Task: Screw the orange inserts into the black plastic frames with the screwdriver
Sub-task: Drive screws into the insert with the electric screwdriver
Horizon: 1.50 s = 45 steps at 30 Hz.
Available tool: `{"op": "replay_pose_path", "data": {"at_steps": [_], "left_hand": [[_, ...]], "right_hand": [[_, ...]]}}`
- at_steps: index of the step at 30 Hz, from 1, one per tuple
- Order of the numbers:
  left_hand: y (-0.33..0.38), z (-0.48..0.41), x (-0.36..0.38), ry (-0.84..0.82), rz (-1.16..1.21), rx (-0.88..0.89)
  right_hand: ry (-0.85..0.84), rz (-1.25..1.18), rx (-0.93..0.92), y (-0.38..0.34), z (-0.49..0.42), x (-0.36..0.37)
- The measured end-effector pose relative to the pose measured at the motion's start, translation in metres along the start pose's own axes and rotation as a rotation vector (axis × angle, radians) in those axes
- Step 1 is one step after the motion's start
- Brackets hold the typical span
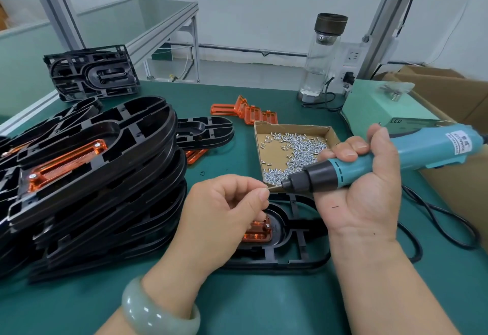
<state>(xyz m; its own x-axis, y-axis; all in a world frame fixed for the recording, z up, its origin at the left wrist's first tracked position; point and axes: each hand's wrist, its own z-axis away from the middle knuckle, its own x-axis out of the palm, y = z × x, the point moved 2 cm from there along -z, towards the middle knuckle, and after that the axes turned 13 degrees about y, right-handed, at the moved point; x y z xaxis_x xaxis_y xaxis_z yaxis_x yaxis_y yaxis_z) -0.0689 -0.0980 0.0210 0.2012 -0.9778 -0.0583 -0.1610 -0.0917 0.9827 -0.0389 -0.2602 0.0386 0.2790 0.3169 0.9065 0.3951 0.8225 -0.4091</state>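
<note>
One screw [267,225] sits in the near orange insert [257,232]; my left hand [224,210] pinches, I judge, another onto the screwdriver [330,174] my right hand [367,194] grips. Next: aim it squarely down.

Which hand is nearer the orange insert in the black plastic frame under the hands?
Left. The left hand, pinching a small silver screw, sits directly over the orange insert, partly covering it. The right hand grips the teal electric screwdriver off to the insert's right.
</note>
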Motion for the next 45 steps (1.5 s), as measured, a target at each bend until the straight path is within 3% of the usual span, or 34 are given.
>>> {"op": "replay_pose_path", "data": {"at_steps": [9,13,17,24,28,33,45], "left_hand": [[-0.001,0.000,0.002,-0.017,-0.073,0.090],[-0.005,0.001,-0.003,-0.055,-0.422,0.233],[-0.011,0.002,-0.005,-0.244,-0.717,0.265],[-0.015,0.005,0.001,-0.218,-0.659,0.239],[-0.017,0.007,0.007,-0.310,-0.599,0.215],[-0.018,-0.002,-0.011,-0.442,-0.646,0.151],[-0.021,0.000,-0.010,-0.460,-0.710,0.185]], "right_hand": [[-0.004,0.002,0.042,-0.001,-0.002,0.001],[0.035,0.011,0.031,-0.004,-0.006,-0.002],[0.034,0.032,0.014,-0.007,-0.011,-0.004],[-0.004,0.104,-0.024,-0.006,-0.009,-0.003],[-0.039,0.142,-0.054,-0.005,-0.006,-0.001],[-0.075,0.168,-0.064,-0.005,-0.004,0.001],[-0.128,0.303,-0.057,0.001,0.000,-0.001]]}}
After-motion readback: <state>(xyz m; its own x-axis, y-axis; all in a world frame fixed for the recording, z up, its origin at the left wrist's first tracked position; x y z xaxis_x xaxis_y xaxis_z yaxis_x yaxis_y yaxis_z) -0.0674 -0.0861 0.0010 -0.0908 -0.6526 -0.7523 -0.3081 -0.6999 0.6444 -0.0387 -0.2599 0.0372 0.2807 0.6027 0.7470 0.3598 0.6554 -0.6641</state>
